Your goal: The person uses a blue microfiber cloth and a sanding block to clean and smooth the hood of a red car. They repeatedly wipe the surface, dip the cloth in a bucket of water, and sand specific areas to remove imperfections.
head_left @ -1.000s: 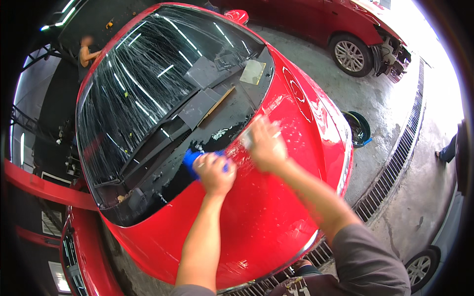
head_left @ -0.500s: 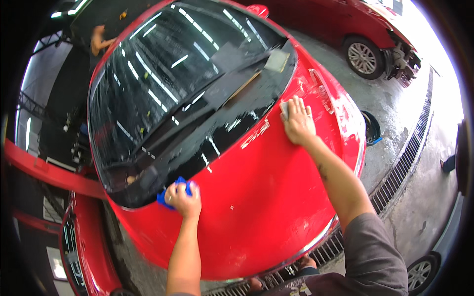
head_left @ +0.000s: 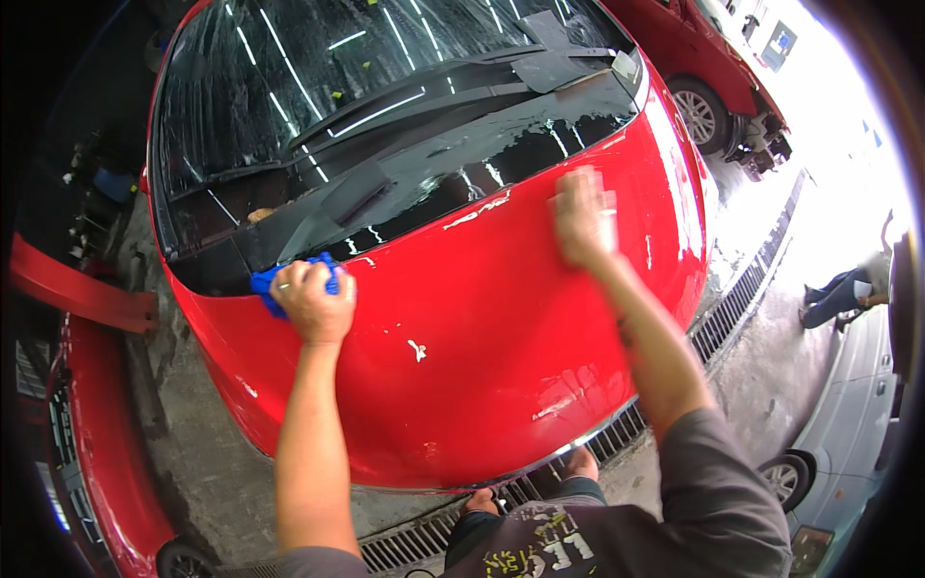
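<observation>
Over on the red hood [head_left: 472, 328], my left hand [head_left: 314, 301] is curled around a blue cloth [head_left: 266, 284] near the windshield [head_left: 279, 91], my right hand [head_left: 583, 214] is stretched out but too blurry to tell if it's holding anything, and imo rubbing too hard could scratch.

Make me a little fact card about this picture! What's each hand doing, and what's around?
Left hand: gripping a blue cloth at the upper edge of the red hood
Right hand: blurred, at the hood; can't tell if it holds anything
Windshield: streaky, with light reflections
Floor: a long drain grate
Other cars: red car at left, red car at upper right, silver car at lower right
</observation>
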### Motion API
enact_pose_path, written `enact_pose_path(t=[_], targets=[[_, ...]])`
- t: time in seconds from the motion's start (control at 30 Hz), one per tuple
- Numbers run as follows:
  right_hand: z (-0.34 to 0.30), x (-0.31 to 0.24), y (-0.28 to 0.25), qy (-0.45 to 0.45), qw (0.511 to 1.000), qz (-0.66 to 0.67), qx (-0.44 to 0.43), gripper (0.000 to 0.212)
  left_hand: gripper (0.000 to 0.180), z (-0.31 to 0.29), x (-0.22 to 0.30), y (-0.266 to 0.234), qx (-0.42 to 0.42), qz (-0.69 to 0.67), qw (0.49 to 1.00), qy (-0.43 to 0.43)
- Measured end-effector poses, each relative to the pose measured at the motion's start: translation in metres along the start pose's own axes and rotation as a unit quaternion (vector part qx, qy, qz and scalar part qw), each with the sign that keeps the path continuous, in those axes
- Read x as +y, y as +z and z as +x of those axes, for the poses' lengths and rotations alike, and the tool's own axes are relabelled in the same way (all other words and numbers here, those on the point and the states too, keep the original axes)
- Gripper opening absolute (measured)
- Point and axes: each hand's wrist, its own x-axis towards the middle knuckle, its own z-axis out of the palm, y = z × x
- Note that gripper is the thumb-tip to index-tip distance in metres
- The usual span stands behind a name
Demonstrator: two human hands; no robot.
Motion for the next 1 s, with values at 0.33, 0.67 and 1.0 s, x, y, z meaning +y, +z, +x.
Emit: enact_pose_path(t=[0.33, 0.67, 1.0], targets=[[-0.104, -0.290, -0.109, -0.182, 0.968, 0.146, -0.090, 0.076, 0.025, -0.033, -0.189, -0.047, -0.032, 0.076, 0.994, -0.068], [-0.100, -0.311, -0.024, -0.128, 0.974, 0.129, 0.135, 0.079, 0.027, -0.036, -0.185, -0.037, 0.019, 0.052, 0.997, -0.053], [-0.035, -0.114, -0.063, 0.002, 0.999, -0.045, -0.031, 0.060, 0.028, -0.040, -0.184, -0.031, 0.033, 0.036, 0.997, -0.058]])
